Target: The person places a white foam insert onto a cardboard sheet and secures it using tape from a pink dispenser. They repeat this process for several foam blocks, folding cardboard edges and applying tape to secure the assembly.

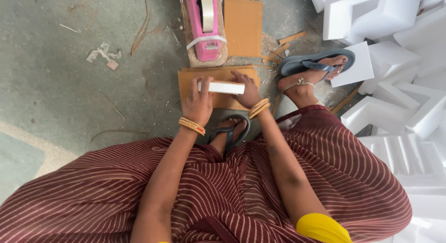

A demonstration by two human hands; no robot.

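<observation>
Both hands, the left hand (197, 103) and right hand (247, 92), are closed on the ends of a white foam block (222, 87), held over brown cardboard sheets (187, 80) on the floor (69, 85).

Head camera looks steeply down, close above floor (55, 85)

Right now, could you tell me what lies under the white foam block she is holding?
Under the white foam block, held by the left hand and right hand, lie flat brown cardboard sheets on the floor. The cardboard directly beneath the block and hands is hidden.
</observation>
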